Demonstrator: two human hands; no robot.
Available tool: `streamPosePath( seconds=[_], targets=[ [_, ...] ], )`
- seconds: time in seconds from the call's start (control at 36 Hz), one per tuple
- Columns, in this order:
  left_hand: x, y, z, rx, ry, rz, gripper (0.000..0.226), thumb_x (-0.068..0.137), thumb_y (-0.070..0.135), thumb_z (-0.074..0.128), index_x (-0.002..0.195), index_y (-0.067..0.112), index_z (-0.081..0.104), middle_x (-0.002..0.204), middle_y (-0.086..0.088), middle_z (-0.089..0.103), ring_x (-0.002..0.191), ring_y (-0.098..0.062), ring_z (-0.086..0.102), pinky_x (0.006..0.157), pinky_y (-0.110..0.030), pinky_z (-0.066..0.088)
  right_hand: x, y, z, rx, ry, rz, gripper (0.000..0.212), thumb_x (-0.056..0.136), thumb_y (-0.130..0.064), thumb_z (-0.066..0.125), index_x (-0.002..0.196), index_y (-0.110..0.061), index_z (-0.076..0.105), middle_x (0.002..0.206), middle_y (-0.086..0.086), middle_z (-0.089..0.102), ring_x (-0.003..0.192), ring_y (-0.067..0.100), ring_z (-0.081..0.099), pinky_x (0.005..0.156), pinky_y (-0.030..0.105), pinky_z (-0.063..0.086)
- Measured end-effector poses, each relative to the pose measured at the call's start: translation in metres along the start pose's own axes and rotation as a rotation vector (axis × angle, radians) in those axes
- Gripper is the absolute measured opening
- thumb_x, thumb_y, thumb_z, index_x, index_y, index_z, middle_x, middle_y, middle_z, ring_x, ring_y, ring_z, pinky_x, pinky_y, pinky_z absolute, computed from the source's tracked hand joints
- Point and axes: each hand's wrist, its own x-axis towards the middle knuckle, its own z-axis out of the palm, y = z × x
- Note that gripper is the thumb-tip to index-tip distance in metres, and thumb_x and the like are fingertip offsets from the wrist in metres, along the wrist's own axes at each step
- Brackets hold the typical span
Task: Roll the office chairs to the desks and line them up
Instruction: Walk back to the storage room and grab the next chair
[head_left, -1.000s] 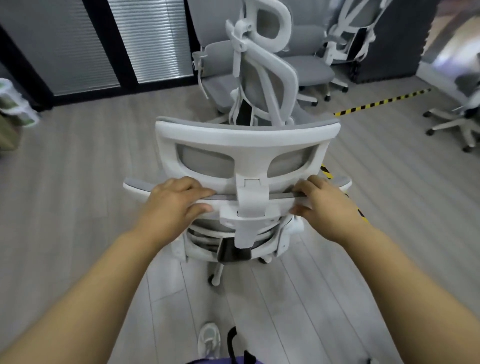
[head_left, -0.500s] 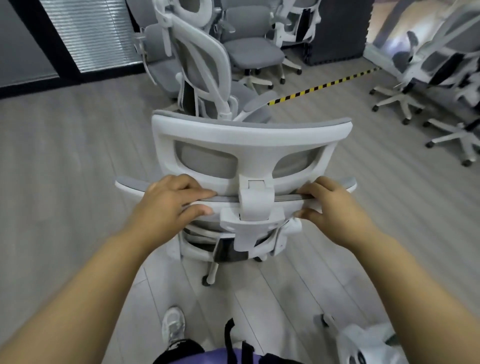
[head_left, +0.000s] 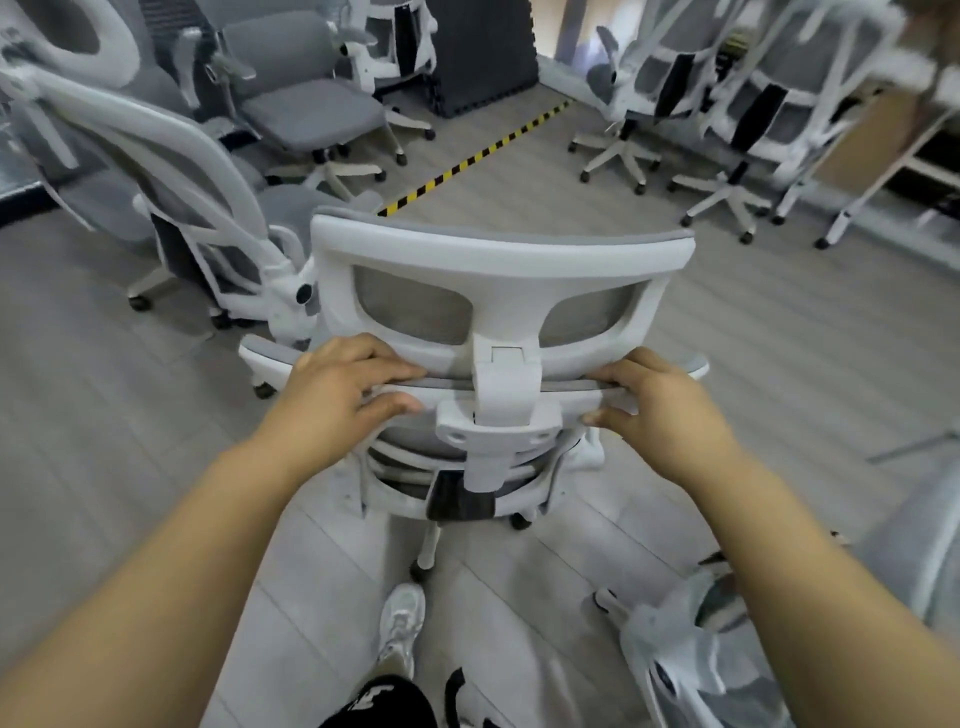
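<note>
Holding the white-framed, grey-mesh office chair (head_left: 498, 291) from behind by the top rail of its backrest; left hand (head_left: 337, 384) curled over the rail left of the headrest post, right hand (head_left: 660, 400) curled over it on the right, fingers on top, thumbs below. Placed mid-floor on the pale grey plank floor (head_left: 779, 364), directly ahead of the body; well apart from the wood-fronted desk with white legs (head_left: 878, 150) at far right, beside two parked white-and-grey chairs (head_left: 670, 78).

Most likely to snag on the left: tall white-framed chair with the looped headrest (head_left: 171, 171) just beside the held chair's left armrest; cannot tell whether touching; risk of locking armrests or star bases if swung that way. Could also clip the white sneaker (head_left: 400, 618), planted just behind the rear caster (head_left: 421, 569); with a pull backward, likely to roll onto the toe or trip the step. Another white chair part (head_left: 670, 654) low at the right, near the right forearm; liable to be knocked on a wide turn. Gripped high, so under a hard shove apt to tip back or spin on the post instead of rolling, and so drift off line for the row. Yellow-and-black striped floor tape (head_left: 467, 161) ahead; probably flat, perhaps a slight catch for the casters.
</note>
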Motion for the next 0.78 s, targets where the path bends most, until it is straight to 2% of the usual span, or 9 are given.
streamPosePath(
  seconds=[0.08, 0.14, 0.25, 0.33, 0.42, 0.53, 0.58, 0.64, 0.78],
  targets=[
    [0.044, -0.002, 0.012, 0.0, -0.045, 0.071, 0.06, 0.067, 0.077, 0.04, 0.108, 0.042, 0.066, 0.095, 0.026, 0.048, 0.096, -0.003, 0.041, 0.093, -0.033, 0.037, 0.012, 0.02, -0.006, 0.074, 0.031, 0.11, 0.038, 0.075, -0.028, 0.077, 0.111, -0.022, 0.066, 0.113, -0.01, 0.054, 0.101, 0.016, 0.057, 0.074, 0.037, 0.053],
    [0.074, -0.002, 0.02, 0.003, -0.072, 0.132, 0.065, 0.067, 0.08, 0.038, 0.109, 0.04, 0.066, 0.097, 0.023, 0.048, 0.095, -0.002, 0.038, 0.092, -0.03, 0.033, 0.021, 0.032, -0.01, 0.089, 0.064, 0.161, 0.038, 0.076, -0.027, 0.076, 0.113, -0.023, 0.065, 0.111, -0.012, 0.051, 0.103, 0.012, 0.055, 0.074, 0.03, 0.047],
    [0.135, 0.0, 0.04, -0.006, -0.122, 0.171, 0.031, 0.081, 0.047, 0.065, 0.109, 0.033, 0.068, 0.101, 0.019, 0.051, 0.102, -0.013, 0.047, 0.09, -0.025, 0.028, 0.04, 0.056, -0.022, 0.09, 0.097, 0.259, 0.036, 0.085, -0.029, 0.067, 0.12, -0.022, 0.062, 0.11, -0.013, 0.049, 0.109, 0.011, 0.048, 0.087, 0.02, 0.033],
    [0.177, 0.008, 0.052, -0.007, -0.173, 0.221, 0.033, 0.083, 0.046, 0.062, 0.111, 0.03, 0.068, 0.106, 0.01, 0.057, 0.101, -0.016, 0.049, 0.088, -0.026, 0.031, 0.057, 0.073, -0.03, 0.071, 0.122, 0.328, 0.036, 0.088, -0.028, 0.064, 0.122, -0.019, 0.061, 0.117, -0.007, 0.052, 0.119, 0.017, 0.046, 0.095, 0.022, 0.033],
    [0.22, 0.015, 0.066, -0.022, -0.225, 0.246, 0.029, 0.086, 0.037, 0.063, 0.114, 0.031, 0.066, 0.109, 0.006, 0.058, 0.1, -0.016, 0.047, 0.088, -0.026, 0.03, 0.074, 0.091, -0.038, 0.08, 0.15, 0.403, 0.037, 0.088, -0.029, 0.064, 0.123, -0.019, 0.061, 0.123, -0.002, 0.054, 0.12, 0.019, 0.046, 0.098, 0.03, 0.038],
    [0.274, 0.028, 0.09, -0.027, -0.246, 0.295, 0.029, 0.085, 0.036, 0.064, 0.114, 0.03, 0.067, 0.108, 0.002, 0.059, 0.097, -0.017, 0.049, 0.087, -0.027, 0.033, 0.094, 0.116, -0.049, 0.128, 0.187, 0.497, 0.037, 0.086, -0.034, 0.064, 0.121, -0.023, 0.061, 0.119, -0.004, 0.052, 0.112, 0.019, 0.049, 0.082, 0.048, 0.052],
    [0.299, 0.035, 0.102, -0.039, -0.243, 0.314, 0.031, 0.085, 0.036, 0.063, 0.115, 0.028, 0.067, 0.107, 0.002, 0.059, 0.09, -0.013, 0.046, 0.085, -0.025, 0.032, 0.107, 0.134, -0.054, 0.109, 0.226, 0.503, 0.037, 0.086, -0.031, 0.065, 0.121, -0.02, 0.062, 0.12, -0.002, 0.055, 0.114, 0.019, 0.049, 0.094, 0.033, 0.043],
    [0.326, 0.042, 0.116, -0.047, -0.237, 0.34, 0.031, 0.085, 0.036, 0.064, 0.114, 0.027, 0.067, 0.105, 0.003, 0.059, 0.085, -0.011, 0.045, 0.083, -0.026, 0.033, 0.119, 0.152, -0.061, 0.088, 0.244, 0.523, 0.036, 0.086, -0.03, 0.066, 0.12, -0.018, 0.063, 0.12, -0.002, 0.056, 0.115, 0.017, 0.049, 0.091, 0.018, 0.032],
    [0.394, 0.062, 0.155, -0.076, -0.233, 0.388, 0.04, 0.08, 0.048, 0.062, 0.111, 0.024, 0.069, 0.104, -0.001, 0.062, 0.083, -0.015, 0.048, 0.082, -0.03, 0.038, 0.149, 0.203, -0.079, 0.096, 0.315, 0.587, 0.038, 0.084, -0.033, 0.068, 0.119, -0.019, 0.064, 0.118, -0.003, 0.057, 0.11, 0.015, 0.052, 0.088, 0.018, 0.033]
  ],
)
